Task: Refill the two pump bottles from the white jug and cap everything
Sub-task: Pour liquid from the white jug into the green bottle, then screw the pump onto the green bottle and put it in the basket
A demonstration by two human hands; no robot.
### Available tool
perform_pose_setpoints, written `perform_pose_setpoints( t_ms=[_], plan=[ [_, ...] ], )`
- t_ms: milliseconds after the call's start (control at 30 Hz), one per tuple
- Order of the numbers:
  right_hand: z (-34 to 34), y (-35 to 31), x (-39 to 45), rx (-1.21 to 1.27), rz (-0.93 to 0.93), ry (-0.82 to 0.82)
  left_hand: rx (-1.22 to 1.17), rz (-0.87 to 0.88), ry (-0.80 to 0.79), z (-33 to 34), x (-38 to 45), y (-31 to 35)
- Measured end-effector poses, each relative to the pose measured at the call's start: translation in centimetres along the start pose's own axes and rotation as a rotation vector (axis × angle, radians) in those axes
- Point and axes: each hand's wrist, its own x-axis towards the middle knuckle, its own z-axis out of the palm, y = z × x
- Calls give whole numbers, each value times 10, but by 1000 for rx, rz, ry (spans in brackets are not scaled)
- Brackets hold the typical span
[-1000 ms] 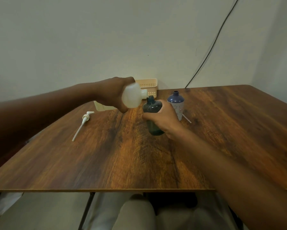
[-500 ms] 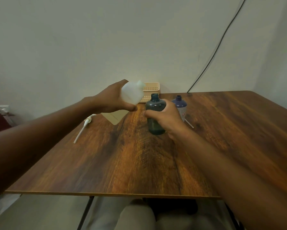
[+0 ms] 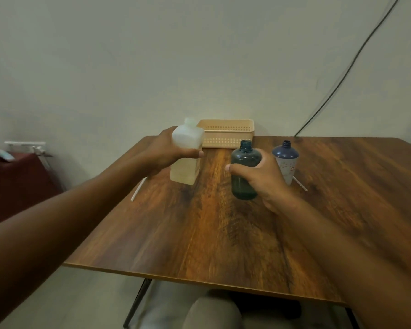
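Note:
My left hand (image 3: 166,153) grips the white jug (image 3: 186,157), which is upright at the table with its neck uncapped and pale liquid in its lower part. The dark green bottle (image 3: 243,169) stands open-necked on the wooden table (image 3: 223,233), with my right hand (image 3: 261,176) wrapped around its right side. Behind that hand stands the blue bottle (image 3: 285,160), also open at the neck. A thin pump tube (image 3: 299,184) lies at its foot. Another pump's white tube (image 3: 138,189) lies left of the jug, its head hidden by my left arm.
A beige perforated basket (image 3: 226,133) sits at the table's back edge against the wall. A black cable (image 3: 346,72) runs down the wall at the right. A dark red surface (image 3: 14,176) with a white rack lies off the table's left.
My left hand has tipped the jug back from its pouring tilt over the green bottle to upright and lowered it to the left. My right hand stays on the green bottle.

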Motion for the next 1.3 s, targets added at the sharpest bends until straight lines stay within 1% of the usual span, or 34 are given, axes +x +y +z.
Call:
perform_pose_setpoints(
  t_ms=[133, 233, 533, 767, 900, 967, 1067, 1200, 1300],
  plan=[
    [8, 4, 2, 11, 4, 6, 35, -74, 19, -7, -2, -18],
    [13, 8, 4, 11, 10, -5, 15, -110, 14, -8, -4, -30],
    [19, 15, 5, 7, 12, -23, -25, -183, 42, -10, -10, -60],
    [23, 20, 3, 24, 32, -21, -90, -209, 34, -6, -6, -75],
    [21, 22, 2, 31, 24, -10, -117, -241, 4, -10, -3, -84],
    [19, 21, 0, 33, 15, -2, -71, -226, 20, -15, -3, -86],
    [14, 21, -3, 29, 6, -4, 91, -186, 86, -24, -5, -79],
    [5, 20, -7, 26, -1, 12, 59, -167, 129, -29, 0, -61],
    [-4, 18, -10, 20, 3, 26, 127, -98, 120, -29, 8, -43]
  ],
)
